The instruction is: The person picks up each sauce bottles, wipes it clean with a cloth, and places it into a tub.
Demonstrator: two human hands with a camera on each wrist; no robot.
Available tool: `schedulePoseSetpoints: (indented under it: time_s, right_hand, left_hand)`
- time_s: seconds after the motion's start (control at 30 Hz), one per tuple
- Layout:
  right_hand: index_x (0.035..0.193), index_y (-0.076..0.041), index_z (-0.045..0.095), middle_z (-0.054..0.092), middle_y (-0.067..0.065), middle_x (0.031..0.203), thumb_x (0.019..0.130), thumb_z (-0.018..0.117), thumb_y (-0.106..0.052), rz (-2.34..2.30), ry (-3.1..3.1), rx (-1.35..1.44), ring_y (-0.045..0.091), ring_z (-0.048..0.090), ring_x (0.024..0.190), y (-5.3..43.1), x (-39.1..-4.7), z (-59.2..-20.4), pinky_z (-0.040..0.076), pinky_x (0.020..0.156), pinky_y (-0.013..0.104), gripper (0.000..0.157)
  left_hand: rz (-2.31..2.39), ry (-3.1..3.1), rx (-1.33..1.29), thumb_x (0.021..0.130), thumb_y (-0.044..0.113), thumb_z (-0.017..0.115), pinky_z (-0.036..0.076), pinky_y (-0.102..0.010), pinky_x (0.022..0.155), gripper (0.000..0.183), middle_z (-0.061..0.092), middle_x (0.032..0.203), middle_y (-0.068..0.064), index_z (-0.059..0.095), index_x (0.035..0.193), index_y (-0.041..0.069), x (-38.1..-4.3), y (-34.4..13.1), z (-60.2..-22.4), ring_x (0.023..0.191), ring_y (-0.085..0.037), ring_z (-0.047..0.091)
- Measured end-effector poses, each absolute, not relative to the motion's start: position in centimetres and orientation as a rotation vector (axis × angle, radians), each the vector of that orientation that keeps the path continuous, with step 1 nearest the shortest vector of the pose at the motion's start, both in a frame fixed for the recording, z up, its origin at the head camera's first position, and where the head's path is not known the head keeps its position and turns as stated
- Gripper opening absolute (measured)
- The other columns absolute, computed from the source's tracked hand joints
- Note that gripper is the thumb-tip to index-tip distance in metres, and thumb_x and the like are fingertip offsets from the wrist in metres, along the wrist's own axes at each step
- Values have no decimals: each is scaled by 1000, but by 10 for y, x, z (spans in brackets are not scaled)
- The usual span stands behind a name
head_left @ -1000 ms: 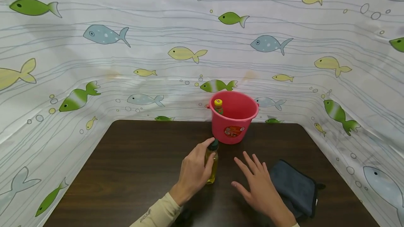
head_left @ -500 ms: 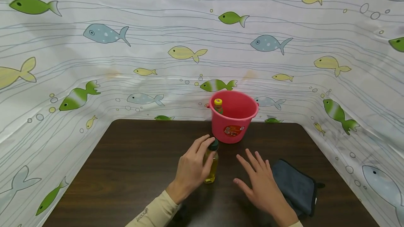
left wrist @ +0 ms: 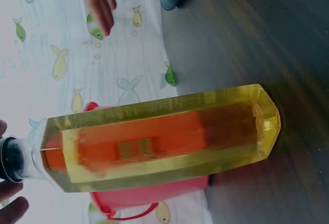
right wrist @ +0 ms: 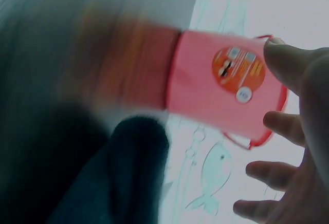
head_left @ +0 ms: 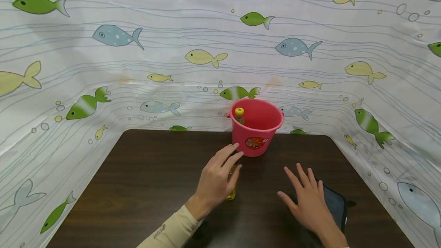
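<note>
A bottle of yellow oil (head_left: 231,194) with a dark cap (left wrist: 11,158) stands upright on the dark wooden table. My left hand (head_left: 214,179) is around its top, thumb and fingers spread loosely on either side of the cap; in the head view the hand hides most of the bottle. My right hand (head_left: 311,205) hovers, fingers spread and holding nothing, over a dark blue-grey folded cloth (head_left: 335,204) with a small loop. The left wrist view shows the whole oil bottle (left wrist: 154,142) close up.
Behind the oil bottle stands a pink bucket (head_left: 256,141) with a red label. A small yellow-capped bottle (head_left: 239,115) is inside it. A white fish-print sheet (head_left: 193,98) rises around the back and sides of the table (head_left: 155,163).
My right hand has moved right, from beside the cloth to over it. The left hand's fingers have loosened and shifted slightly right around the bottle top. Bottle and bucket keep their places.
</note>
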State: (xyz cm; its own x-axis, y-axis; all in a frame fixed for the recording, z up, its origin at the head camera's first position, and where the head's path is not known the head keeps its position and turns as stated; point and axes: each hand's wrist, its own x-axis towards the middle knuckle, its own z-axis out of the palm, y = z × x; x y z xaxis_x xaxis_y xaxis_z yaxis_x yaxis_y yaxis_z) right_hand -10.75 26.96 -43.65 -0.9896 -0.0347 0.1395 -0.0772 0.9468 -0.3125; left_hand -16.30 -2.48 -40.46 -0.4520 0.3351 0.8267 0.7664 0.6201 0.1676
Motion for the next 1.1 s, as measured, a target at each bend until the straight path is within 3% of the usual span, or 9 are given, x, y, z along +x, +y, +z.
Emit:
schedulePoseSetpoints:
  time_s: [0.27,0.53,0.83,1.1]
  right_hand:
    - [172,-17,14,3,35,173,96,55,-77,485,-3245,-149,73,-1,151,292,-107,-451,8,106,95,105]
    - [171,-9,15,1,38,171,96,54,-77,524,-3331,-189,77,-3,148,301,-102,-475,7,104,96,109]
    - [171,-11,10,-7,35,173,101,54,-68,659,-3371,-211,73,-11,149,304,-104,-476,-3,107,93,100]
    - [171,-13,13,-4,32,174,110,53,-44,605,-3384,-213,71,-8,150,304,-104,-477,3,108,94,80]
  left_hand:
    - [-668,-2058,-870,86,15,88,58,-40,107,47,71,141,-11,74,129,6,-162,-24,-403,131,-27,68]
    - [-670,-2058,-872,88,15,86,58,-41,108,44,72,141,-10,74,130,8,-164,-26,-405,130,-26,69]
    - [-654,-2072,-868,89,16,85,56,-42,111,43,72,140,-8,75,130,9,-165,-28,-402,131,-25,68]
    - [-640,-2081,-888,88,17,86,57,-43,110,44,73,140,-8,75,130,8,-166,-28,-399,131,-26,69]
